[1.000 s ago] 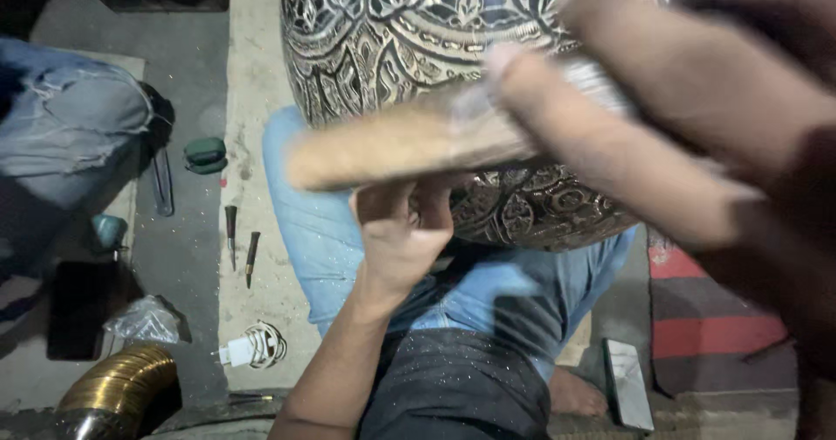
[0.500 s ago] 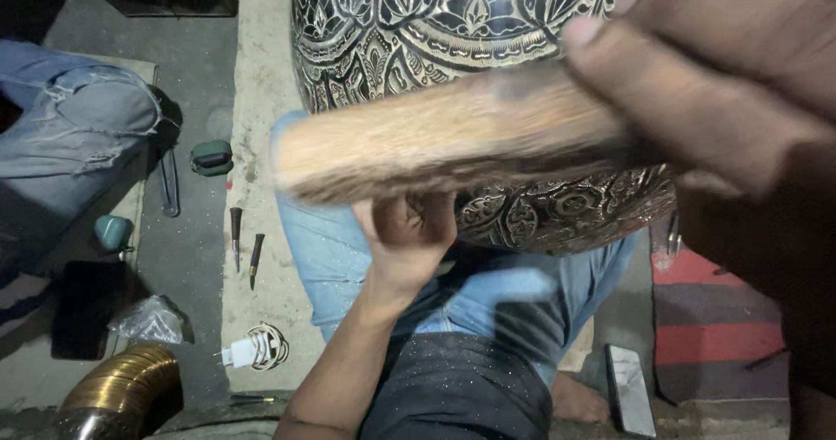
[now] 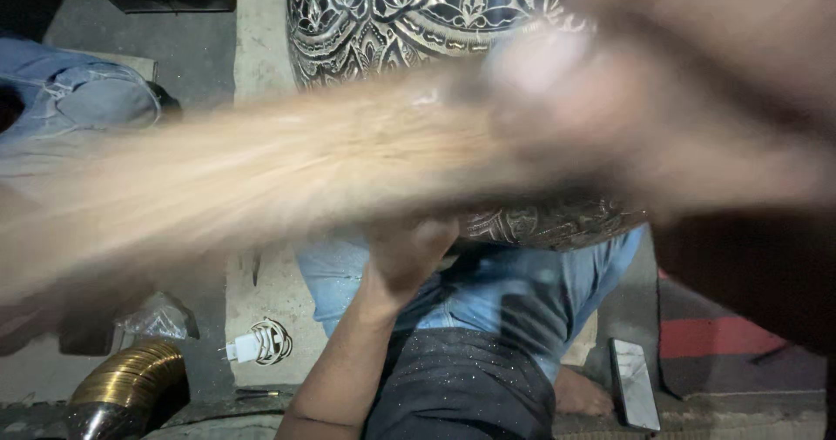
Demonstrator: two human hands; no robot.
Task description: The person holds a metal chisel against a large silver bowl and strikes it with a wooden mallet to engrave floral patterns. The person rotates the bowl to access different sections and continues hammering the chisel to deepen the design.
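Observation:
A large round metal vessel (image 3: 418,22), dark with dense engraved pale patterns, rests on my lap over blue jeans. My left hand (image 3: 409,253) presses against its lower side with bent fingers; whether a small tool is in it is hidden. My right hand (image 3: 662,118), close to the camera and blurred, is shut on a wooden stick (image 3: 261,179) that sweeps as a wide blur across the vessel toward the left.
Another person's jeans-clad leg (image 3: 87,100) is at the left. On the floor lie a white charger with coiled cable (image 3: 257,344), a ribbed brass piece (image 3: 122,379), a crumpled plastic bag (image 3: 157,318) and a phone (image 3: 634,383) beside a red mat (image 3: 723,335).
The wooden stick has swung down and closer to the camera, now blurred and stretching far left. My left hand stays against the vessel's underside.

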